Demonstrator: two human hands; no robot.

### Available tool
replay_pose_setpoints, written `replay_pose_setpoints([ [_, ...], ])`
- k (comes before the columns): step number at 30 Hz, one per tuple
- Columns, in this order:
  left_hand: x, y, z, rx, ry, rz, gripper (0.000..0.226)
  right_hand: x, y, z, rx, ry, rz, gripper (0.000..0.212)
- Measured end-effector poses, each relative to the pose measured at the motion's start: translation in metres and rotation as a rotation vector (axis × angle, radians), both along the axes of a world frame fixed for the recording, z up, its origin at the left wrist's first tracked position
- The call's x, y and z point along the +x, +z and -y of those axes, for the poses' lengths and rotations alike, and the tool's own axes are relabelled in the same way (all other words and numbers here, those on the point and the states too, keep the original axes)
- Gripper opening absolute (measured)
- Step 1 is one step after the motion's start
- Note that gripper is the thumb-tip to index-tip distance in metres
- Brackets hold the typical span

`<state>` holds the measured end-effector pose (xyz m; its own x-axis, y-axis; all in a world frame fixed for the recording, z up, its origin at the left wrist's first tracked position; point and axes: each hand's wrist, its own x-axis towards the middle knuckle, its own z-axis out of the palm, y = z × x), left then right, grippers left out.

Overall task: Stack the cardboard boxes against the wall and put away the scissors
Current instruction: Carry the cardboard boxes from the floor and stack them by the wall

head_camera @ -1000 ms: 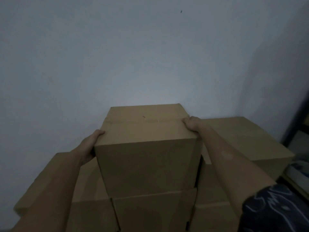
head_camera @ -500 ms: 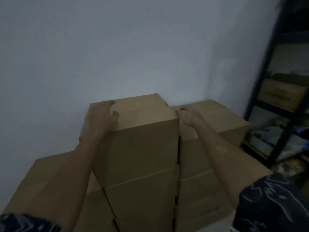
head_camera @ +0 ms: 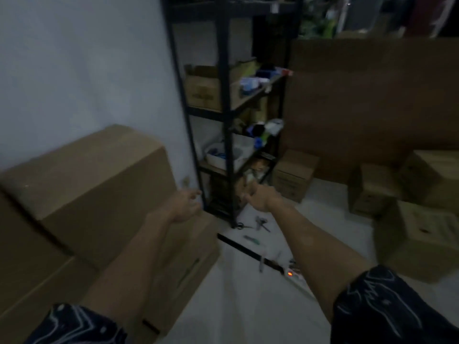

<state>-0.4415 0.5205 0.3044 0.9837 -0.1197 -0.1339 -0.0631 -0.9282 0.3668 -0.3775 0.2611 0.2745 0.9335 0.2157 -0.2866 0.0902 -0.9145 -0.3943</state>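
A stack of brown cardboard boxes (head_camera: 94, 184) stands against the white wall on the left. My left hand (head_camera: 185, 204) hangs empty in the air just right of the stack, fingers loosely apart. My right hand (head_camera: 260, 198) is stretched forward toward the black shelf, empty, fingers apart. Two pairs of scissors lie on the pale floor at the shelf's foot: a dark pair (head_camera: 241, 225) and a grey pair (head_camera: 262, 222). More cardboard boxes (head_camera: 419, 242) sit loose on the floor at the right.
A black metal shelf unit (head_camera: 226, 115) holds boxes and clutter. A small box (head_camera: 294, 176) stands beside it. Large cardboard sheets (head_camera: 372, 95) lean at the back. A green pen (head_camera: 251, 240), a dark strip (head_camera: 248, 252) and a power strip (head_camera: 291, 273) lie on the floor.
Both hands have left the top box of the stack and now hang free. My view has swung right, away from the wall, toward the shelf and the floor.
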Motion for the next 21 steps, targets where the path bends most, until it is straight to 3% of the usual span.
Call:
replay_pose_setpoints([
  [5,0.071,-0.069,0.186,-0.054,-0.127,-0.181,0.047,0.019,-0.052,0.188,-0.007,-0.23,-0.115,0.075],
  [9,0.109,-0.111,0.306,-0.102,-0.184,-0.299,0.048,0.027,-0.092,0.291,0.005,-0.421,-0.134,0.076],
  [21,0.265,-0.206,0.577,-0.063,-0.423,-0.401,0.057,0.096,-0.177,0.553,0.036,-0.808,-0.273,0.077],
])
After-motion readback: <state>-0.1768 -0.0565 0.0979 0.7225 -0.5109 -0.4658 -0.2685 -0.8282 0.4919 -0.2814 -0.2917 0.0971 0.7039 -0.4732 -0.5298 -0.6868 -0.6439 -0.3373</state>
